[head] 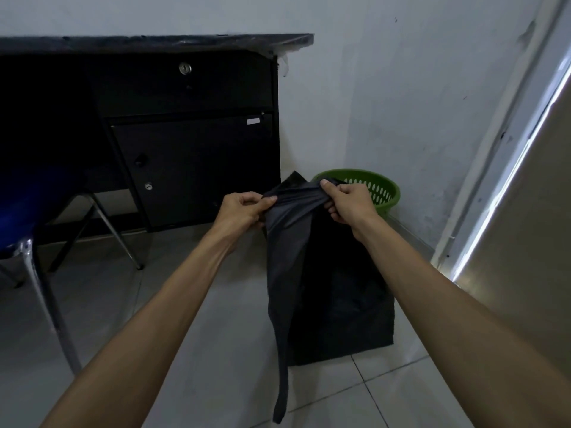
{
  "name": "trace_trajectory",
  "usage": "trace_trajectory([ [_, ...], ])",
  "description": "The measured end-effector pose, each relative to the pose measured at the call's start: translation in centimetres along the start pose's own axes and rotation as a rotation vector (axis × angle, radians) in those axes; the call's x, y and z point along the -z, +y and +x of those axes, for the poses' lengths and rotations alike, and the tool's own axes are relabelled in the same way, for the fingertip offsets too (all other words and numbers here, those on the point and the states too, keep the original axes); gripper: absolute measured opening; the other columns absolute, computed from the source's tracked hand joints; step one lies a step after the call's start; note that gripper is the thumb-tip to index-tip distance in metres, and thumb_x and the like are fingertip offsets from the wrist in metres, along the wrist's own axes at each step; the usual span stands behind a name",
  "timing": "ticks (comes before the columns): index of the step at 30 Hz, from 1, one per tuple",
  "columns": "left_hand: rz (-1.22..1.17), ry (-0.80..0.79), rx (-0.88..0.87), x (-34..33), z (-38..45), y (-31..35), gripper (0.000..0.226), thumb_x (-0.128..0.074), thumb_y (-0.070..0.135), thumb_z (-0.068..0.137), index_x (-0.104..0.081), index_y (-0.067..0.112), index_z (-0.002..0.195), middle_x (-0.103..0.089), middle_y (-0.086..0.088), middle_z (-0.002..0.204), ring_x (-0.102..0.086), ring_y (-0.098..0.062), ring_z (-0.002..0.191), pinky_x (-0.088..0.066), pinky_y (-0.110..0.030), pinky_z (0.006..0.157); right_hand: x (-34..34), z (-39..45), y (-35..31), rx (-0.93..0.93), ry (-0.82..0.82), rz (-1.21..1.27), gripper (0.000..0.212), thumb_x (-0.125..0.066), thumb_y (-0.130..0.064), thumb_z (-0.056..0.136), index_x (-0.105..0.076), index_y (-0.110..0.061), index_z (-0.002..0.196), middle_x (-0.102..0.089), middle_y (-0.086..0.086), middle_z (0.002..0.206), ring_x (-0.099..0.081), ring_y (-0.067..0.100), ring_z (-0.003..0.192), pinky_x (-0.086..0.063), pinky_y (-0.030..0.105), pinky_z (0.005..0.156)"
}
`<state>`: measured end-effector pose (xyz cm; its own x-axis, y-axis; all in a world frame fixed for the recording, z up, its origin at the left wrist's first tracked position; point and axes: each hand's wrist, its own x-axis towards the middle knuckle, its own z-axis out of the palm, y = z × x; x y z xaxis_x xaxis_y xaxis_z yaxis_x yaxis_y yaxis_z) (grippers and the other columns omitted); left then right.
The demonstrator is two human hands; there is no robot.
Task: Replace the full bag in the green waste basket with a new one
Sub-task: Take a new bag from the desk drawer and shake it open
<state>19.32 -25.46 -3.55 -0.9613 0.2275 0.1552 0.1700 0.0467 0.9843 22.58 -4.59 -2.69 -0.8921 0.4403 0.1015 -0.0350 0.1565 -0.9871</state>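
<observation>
A black plastic bag (327,282) hangs in front of me, its lower end near the tiled floor. My left hand (244,208) pinches the bag's top edge on the left. My right hand (346,202) grips the same edge on the right, and the plastic is stretched between them. One thin flap of the bag trails down to the lower middle. Behind the bag, in the corner by the wall, stands the green waste basket (380,189) with oval holes in its wall. Only its right part shows; I cannot tell what is inside it.
A black desk (191,143) with a locked drawer and cupboard door stands to the left of the basket. A blue chair with chrome legs (40,242) is at the far left. A door and its frame (506,186) run along the right.
</observation>
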Motion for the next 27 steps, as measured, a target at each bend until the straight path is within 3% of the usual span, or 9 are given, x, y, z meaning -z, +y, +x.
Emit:
trace_trajectory([
  [8,-0.048,0.065,-0.007,0.5,0.2,-0.7,0.020,-0.061,0.026,0.095,-0.073,0.010,0.092,-0.071,0.002,0.084,-0.063,-0.003,0.070,-0.048,-0.014,0.055,0.5,-0.2,0.0,0.048,-0.053,0.037,0.032,-0.070,-0.035,0.088,-0.060,-0.016,0.063,-0.062,0.000,0.064,-0.050,0.006,0.049,-0.042,0.017,0.047],
  [11,-0.058,0.027,-0.009,1.4,0.3,-0.8,0.025,-0.053,0.021,0.100,-0.071,0.004,0.106,-0.071,-0.002,0.093,-0.065,-0.006,0.078,-0.050,-0.013,0.061,1.7,0.8,1.1,0.181,0.156,-0.107,0.025,-0.067,-0.031,0.088,-0.066,-0.011,0.104,-0.067,0.006,0.100,-0.065,0.018,0.090,-0.051,0.027,0.077],
  [14,-0.053,-0.045,0.006,2.6,0.5,-0.7,0.025,-0.049,0.023,0.102,-0.071,0.011,0.104,-0.072,-0.003,0.096,-0.066,-0.009,0.083,-0.051,-0.020,0.071,2.6,1.6,4.4,0.148,-0.074,-0.455,0.076,-0.063,-0.018,0.088,-0.022,-0.011,0.152,-0.044,0.012,0.145,-0.040,0.028,0.135,-0.035,0.040,0.112],
  [16,-0.065,-0.053,-0.002,3.3,0.7,-0.6,0.026,-0.047,0.022,0.102,-0.070,0.010,0.108,-0.071,-0.008,0.106,-0.065,-0.015,0.095,-0.050,-0.028,0.085,2.3,1.5,6.9,0.029,-0.255,-0.491,0.081,-0.063,-0.012,0.089,-0.015,-0.013,0.155,-0.059,0.010,0.128,-0.054,0.026,0.123,-0.045,0.037,0.102],
  [18,-0.088,-0.038,-0.001,3.9,0.7,-0.3,0.027,-0.046,0.021,0.103,-0.068,0.009,0.111,-0.070,-0.009,0.111,-0.064,-0.017,0.100,-0.048,-0.032,0.093,1.8,1.4,8.3,0.009,-0.288,-0.573,0.056,-0.063,-0.011,0.091,-0.043,-0.007,0.143,-0.065,0.006,0.105,-0.063,0.022,0.104,-0.048,0.028,0.085],
  [20,-0.101,-0.030,-0.002,4.4,0.5,0.0,0.026,-0.045,0.022,0.103,-0.069,0.013,0.105,-0.071,-0.003,0.105,-0.065,-0.013,0.097,-0.050,-0.027,0.090,1.2,1.0,8.8,0.051,-0.234,-0.670,0.044,-0.068,-0.016,0.089,-0.056,-0.006,0.131,-0.058,0.007,0.112,-0.059,0.023,0.106,-0.046,0.028,0.088],
  [24,-0.079,-0.051,0.010,4.9,0.0,0.2,0.028,-0.043,0.026,0.104,-0.069,0.015,0.105,-0.071,0.001,0.101,-0.066,-0.008,0.093,-0.051,-0.019,0.080,-0.7,0.7,10.1,0.039,-0.303,-0.578,0.095,-0.079,-0.019,0.078,-0.018,-0.009,0.151,-0.039,0.012,0.145,-0.042,0.027,0.132,-0.035,0.041,0.113],
  [25,-0.064,-0.050,0.003,5.1,0.0,0.2,0.029,-0.042,0.026,0.104,-0.069,0.016,0.102,-0.071,0.002,0.100,-0.066,-0.006,0.092,-0.051,-0.018,0.078,-1.3,0.8,10.9,0.024,-0.336,-0.589,0.095,-0.077,-0.018,0.080,-0.016,-0.010,0.152,-0.044,0.012,0.143,-0.045,0.028,0.131,-0.037,0.039,0.111],
  [27,-0.045,-0.014,-0.023,5.4,0.0,0.3,0.031,-0.041,0.026,0.105,-0.067,0.018,0.091,-0.071,0.007,0.090,-0.065,-0.002,0.084,-0.051,-0.016,0.073,-2.0,0.6,11.4,0.028,-0.329,-0.721,0.060,-0.071,-0.020,0.086,-0.046,-0.008,0.140,-0.059,0.013,0.127,-0.056,0.028,0.118,-0.046,0.035,0.100],
])
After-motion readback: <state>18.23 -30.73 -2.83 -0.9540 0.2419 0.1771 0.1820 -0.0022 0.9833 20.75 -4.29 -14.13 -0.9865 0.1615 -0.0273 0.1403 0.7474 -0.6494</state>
